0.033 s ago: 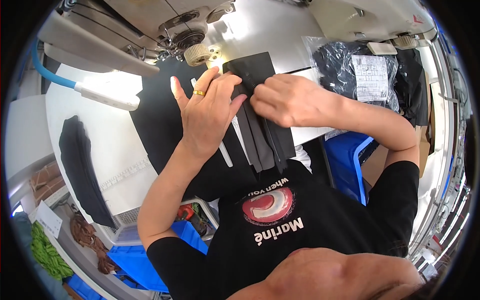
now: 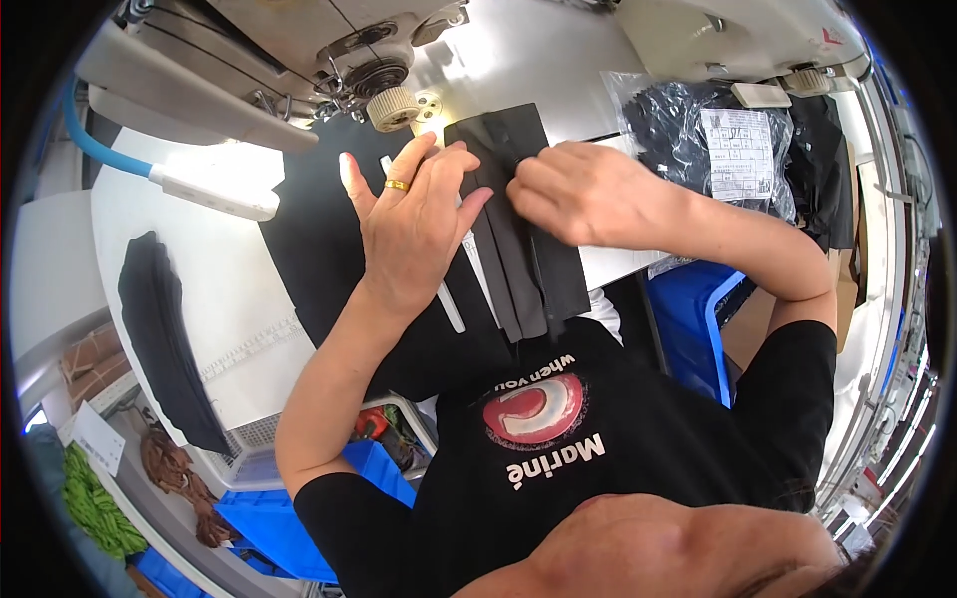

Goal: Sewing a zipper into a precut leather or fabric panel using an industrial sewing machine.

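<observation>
My left hand (image 2: 417, 209), with a gold ring, has its fingers spread and slightly bent on layered black fabric (image 2: 319, 239) just below the lit part of the sewing machine (image 2: 389, 100). My right hand (image 2: 583, 199) is closed on a dark zipper-like strip (image 2: 508, 149) lying along a narrow folded fabric piece (image 2: 508, 279); its fingertips are partly hidden. A thin white strip (image 2: 449, 309) and a printed pale strip (image 2: 478, 274) show among the layers below my left hand.
A second machine head (image 2: 738, 30) is at top right, above a plastic bag of black pieces (image 2: 668, 130). A blue hose with a white fitting (image 2: 209, 194) is at left, near a black fabric bundle (image 2: 155, 309) and measuring tape (image 2: 244, 349). Blue bins (image 2: 688, 329) and baskets hang below the table.
My right hand has shifted slightly to the right with the dark strip, and the folded fabric below it has moved a little rightward. My left hand stays in place.
</observation>
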Demonstrator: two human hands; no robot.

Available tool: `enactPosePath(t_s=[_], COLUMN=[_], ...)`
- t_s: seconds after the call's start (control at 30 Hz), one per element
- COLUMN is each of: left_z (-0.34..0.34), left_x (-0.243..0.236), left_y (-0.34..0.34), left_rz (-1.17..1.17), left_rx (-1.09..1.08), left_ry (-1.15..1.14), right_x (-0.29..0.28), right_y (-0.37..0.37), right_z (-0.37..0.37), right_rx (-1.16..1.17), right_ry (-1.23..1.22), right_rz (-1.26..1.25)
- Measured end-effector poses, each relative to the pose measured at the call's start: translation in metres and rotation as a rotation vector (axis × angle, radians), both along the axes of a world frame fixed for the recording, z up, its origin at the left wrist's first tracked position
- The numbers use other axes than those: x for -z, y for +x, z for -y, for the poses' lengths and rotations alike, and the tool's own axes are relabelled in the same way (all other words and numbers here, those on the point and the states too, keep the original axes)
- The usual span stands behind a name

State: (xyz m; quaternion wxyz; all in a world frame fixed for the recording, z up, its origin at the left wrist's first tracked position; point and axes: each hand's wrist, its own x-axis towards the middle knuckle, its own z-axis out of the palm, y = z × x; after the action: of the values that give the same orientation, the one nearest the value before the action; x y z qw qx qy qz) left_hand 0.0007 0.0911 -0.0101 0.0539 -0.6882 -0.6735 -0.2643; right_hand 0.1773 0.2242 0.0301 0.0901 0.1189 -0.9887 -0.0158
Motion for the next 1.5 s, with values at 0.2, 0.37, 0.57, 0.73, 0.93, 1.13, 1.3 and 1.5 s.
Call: enactPosePath(t_s=[0.2, 0.37, 0.57, 0.73, 0.93, 1.13, 1.3, 1.5], left_z=[0.0, 0.002, 0.003, 0.002, 0.005, -0.001, -0.002, -0.002], left_x=[0.004, 0.004, 0.002, 0.006, 0.002, -0.003, -0.003, 0.0], left_y=[0.0, -0.004, -0.002, -0.001, -0.002, -0.008, -0.012, -0.012], left_rz=[-0.143, -0.182, -0.016, -0.274, -0.297, -0.237, -0.237, -0.218], left_rx=[-0.028, 0.008, -0.002, -0.005, 0.072, 0.162, 0.139, 0.129], left_ry=[0.049, 0.083, 0.044, 0.175, 0.148, 0.164, 0.166, 0.169], right_x=[-0.035, 0.019, 0.047, 0.037, 0.038, 0.036, 0.036, 0.038], right_y=[0.007, -0.013, -0.004, -0.011, -0.009, -0.006, -0.009, -0.008], right_z=[0.021, 0.024, 0.011, 0.014, 0.012, 0.006, 0.005, 0.004], right_rx=[0.104, 0.113, 0.227, 0.242, 0.362, 0.347, 0.329, 0.328], right_ry=[-0.513, -0.363, -0.26, -0.27, -0.283, -0.291, -0.26, -0.258], right_rz=[-0.321, -0.458, -0.391, -0.398, -0.34, -0.23, -0.254, -0.272])
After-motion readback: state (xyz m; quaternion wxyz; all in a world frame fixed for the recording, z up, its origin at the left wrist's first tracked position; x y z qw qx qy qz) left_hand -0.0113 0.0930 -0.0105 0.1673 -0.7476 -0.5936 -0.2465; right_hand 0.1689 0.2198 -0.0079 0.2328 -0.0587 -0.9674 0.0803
